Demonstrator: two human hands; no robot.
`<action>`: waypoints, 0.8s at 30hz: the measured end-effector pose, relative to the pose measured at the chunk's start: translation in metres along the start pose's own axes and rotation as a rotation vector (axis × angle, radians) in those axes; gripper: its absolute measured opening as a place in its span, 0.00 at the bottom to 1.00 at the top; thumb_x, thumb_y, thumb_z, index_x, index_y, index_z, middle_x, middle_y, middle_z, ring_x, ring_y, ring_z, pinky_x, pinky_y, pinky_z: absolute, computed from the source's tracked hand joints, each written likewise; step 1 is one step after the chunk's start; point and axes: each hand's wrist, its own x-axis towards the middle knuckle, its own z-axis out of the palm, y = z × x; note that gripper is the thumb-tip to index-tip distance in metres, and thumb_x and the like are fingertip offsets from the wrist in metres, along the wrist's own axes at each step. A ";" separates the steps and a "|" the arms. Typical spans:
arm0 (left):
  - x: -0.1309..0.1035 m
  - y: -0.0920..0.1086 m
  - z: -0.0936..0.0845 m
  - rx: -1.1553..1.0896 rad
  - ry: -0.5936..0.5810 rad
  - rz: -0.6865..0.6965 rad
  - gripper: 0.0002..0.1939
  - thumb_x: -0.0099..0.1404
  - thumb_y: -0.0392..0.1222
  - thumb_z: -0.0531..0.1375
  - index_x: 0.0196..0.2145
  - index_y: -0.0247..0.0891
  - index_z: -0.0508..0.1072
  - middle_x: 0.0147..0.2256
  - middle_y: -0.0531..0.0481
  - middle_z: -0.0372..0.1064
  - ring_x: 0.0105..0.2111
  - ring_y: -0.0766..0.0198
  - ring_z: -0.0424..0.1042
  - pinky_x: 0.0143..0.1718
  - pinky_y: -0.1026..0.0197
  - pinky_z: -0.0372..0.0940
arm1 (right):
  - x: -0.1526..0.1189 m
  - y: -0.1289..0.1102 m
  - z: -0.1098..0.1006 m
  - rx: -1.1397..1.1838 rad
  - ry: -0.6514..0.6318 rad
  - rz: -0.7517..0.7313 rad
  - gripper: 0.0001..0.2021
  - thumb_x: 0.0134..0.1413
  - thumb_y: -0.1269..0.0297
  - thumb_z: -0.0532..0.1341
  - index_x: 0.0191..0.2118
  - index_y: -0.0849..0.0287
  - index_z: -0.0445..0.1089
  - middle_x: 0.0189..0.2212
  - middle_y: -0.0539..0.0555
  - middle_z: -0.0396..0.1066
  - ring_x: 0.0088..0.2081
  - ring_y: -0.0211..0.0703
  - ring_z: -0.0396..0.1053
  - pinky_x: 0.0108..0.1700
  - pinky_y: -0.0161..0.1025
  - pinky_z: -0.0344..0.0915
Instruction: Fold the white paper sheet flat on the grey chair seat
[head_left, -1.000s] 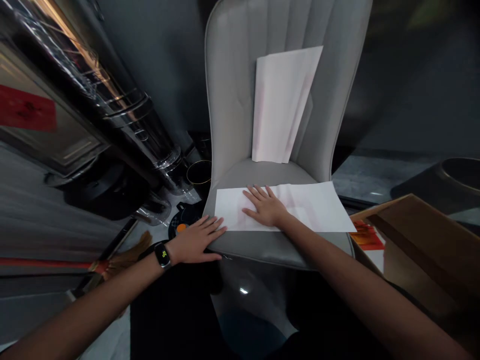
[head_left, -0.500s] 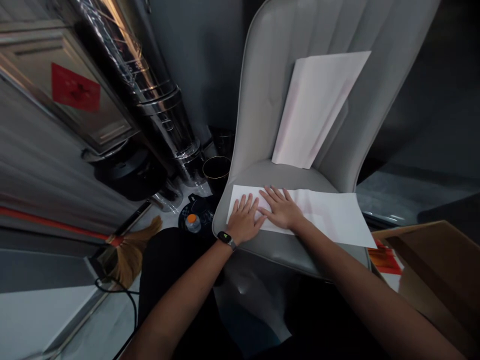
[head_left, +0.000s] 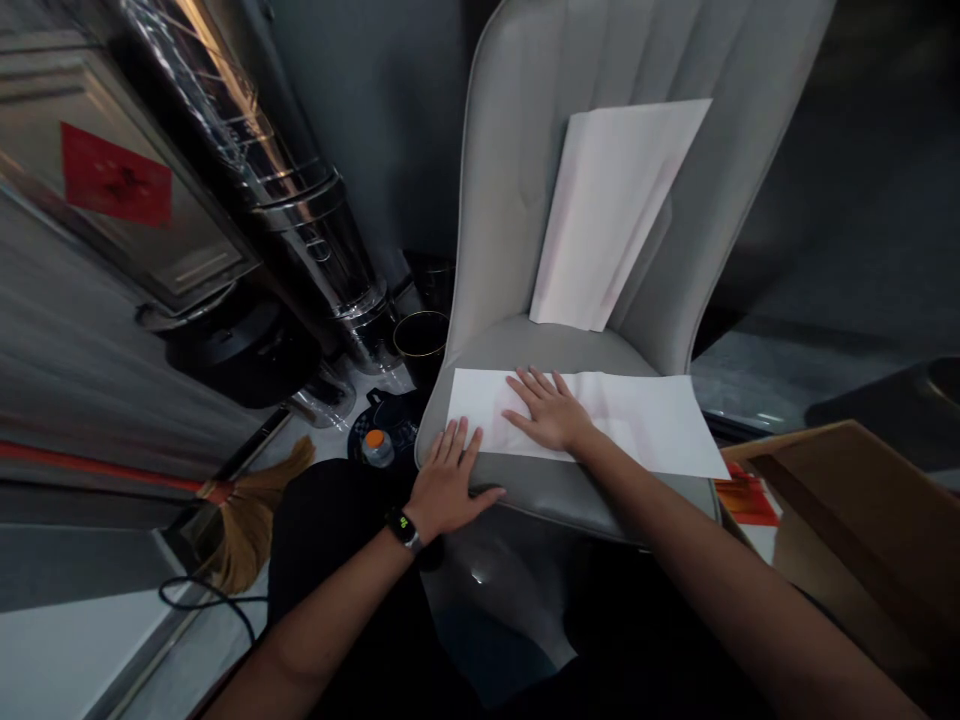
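Note:
A long white sheet of paper (head_left: 660, 420) lies across the seat of a grey padded chair (head_left: 510, 190), its right end jutting past the seat's edge. Faint pinkish patches show through it. My right hand (head_left: 551, 410) rests flat on the sheet left of its middle, fingers spread. At the front left edge of the seat is my left hand (head_left: 448, 485), open, its fingertips at the sheet's lower left corner and a watch on the wrist. Against the chair's backrest leans a second white folded paper (head_left: 615, 215). Neither hand holds anything.
To the right stands an open cardboard box (head_left: 862, 540) with red and orange packets (head_left: 750, 495) beside its flap. On the left are a straw broom (head_left: 251, 520), a bottle with an orange cap (head_left: 377, 447), a black bin (head_left: 421, 340) and a shiny metal cylinder (head_left: 315, 240).
My left hand has slid off the paper toward me and to the left, away from my right hand. My right hand stays on the sheet. The view has shifted slightly.

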 end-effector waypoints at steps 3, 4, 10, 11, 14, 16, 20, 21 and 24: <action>-0.008 -0.007 -0.001 0.023 0.007 0.038 0.51 0.71 0.72 0.53 0.75 0.30 0.49 0.75 0.29 0.37 0.76 0.42 0.39 0.73 0.39 0.46 | 0.001 -0.003 -0.004 0.000 -0.012 0.005 0.40 0.71 0.36 0.42 0.76 0.58 0.51 0.76 0.60 0.46 0.76 0.59 0.44 0.75 0.64 0.40; -0.009 -0.009 -0.001 0.025 0.013 0.046 0.50 0.71 0.71 0.53 0.75 0.30 0.49 0.75 0.29 0.38 0.76 0.42 0.39 0.73 0.39 0.46 | 0.001 -0.004 -0.005 -0.004 -0.014 0.007 0.39 0.71 0.36 0.42 0.76 0.58 0.51 0.76 0.60 0.46 0.76 0.59 0.44 0.75 0.63 0.40; -0.006 -0.017 0.004 0.005 0.042 0.084 0.50 0.71 0.71 0.55 0.76 0.36 0.47 0.76 0.33 0.40 0.76 0.43 0.41 0.72 0.39 0.48 | 0.001 -0.001 -0.014 0.008 -0.055 0.021 0.38 0.72 0.39 0.46 0.76 0.58 0.50 0.77 0.59 0.43 0.77 0.57 0.41 0.75 0.61 0.37; -0.005 -0.017 0.005 0.003 0.047 0.085 0.51 0.70 0.72 0.55 0.76 0.36 0.47 0.76 0.32 0.40 0.75 0.42 0.42 0.72 0.39 0.47 | 0.002 -0.001 -0.017 0.024 -0.072 0.027 0.37 0.72 0.41 0.47 0.76 0.58 0.50 0.77 0.59 0.43 0.77 0.57 0.40 0.75 0.62 0.36; -0.005 -0.016 0.007 -0.007 0.064 0.087 0.56 0.66 0.76 0.57 0.76 0.34 0.48 0.75 0.30 0.40 0.75 0.40 0.43 0.73 0.39 0.47 | 0.006 -0.014 -0.026 0.150 -0.079 0.068 0.37 0.67 0.47 0.57 0.74 0.61 0.55 0.76 0.64 0.44 0.77 0.62 0.38 0.74 0.66 0.29; -0.005 -0.013 0.006 -0.010 0.071 0.085 0.58 0.63 0.77 0.59 0.75 0.34 0.48 0.75 0.29 0.39 0.75 0.39 0.42 0.73 0.38 0.46 | 0.015 -0.039 -0.031 0.412 0.008 0.071 0.37 0.61 0.50 0.63 0.70 0.62 0.62 0.76 0.65 0.47 0.77 0.64 0.37 0.74 0.67 0.24; -0.004 -0.009 0.003 0.014 0.024 0.036 0.56 0.60 0.71 0.66 0.72 0.29 0.56 0.73 0.25 0.46 0.75 0.36 0.43 0.73 0.37 0.45 | 0.038 -0.112 -0.028 1.619 0.233 0.046 0.30 0.60 0.40 0.60 0.60 0.54 0.71 0.66 0.59 0.68 0.72 0.59 0.56 0.74 0.64 0.43; -0.004 -0.009 0.002 0.020 0.005 0.026 0.54 0.59 0.66 0.68 0.70 0.28 0.59 0.72 0.25 0.49 0.74 0.36 0.45 0.73 0.37 0.45 | 0.042 -0.126 -0.025 1.717 0.219 0.025 0.33 0.63 0.34 0.51 0.60 0.53 0.70 0.62 0.59 0.72 0.68 0.60 0.63 0.70 0.66 0.53; -0.003 -0.010 0.000 0.037 -0.034 0.033 0.48 0.57 0.51 0.71 0.68 0.27 0.61 0.71 0.25 0.54 0.74 0.37 0.47 0.73 0.38 0.46 | 0.049 -0.145 -0.012 2.193 0.378 0.091 0.36 0.60 0.29 0.46 0.55 0.54 0.70 0.55 0.60 0.77 0.61 0.58 0.71 0.64 0.64 0.64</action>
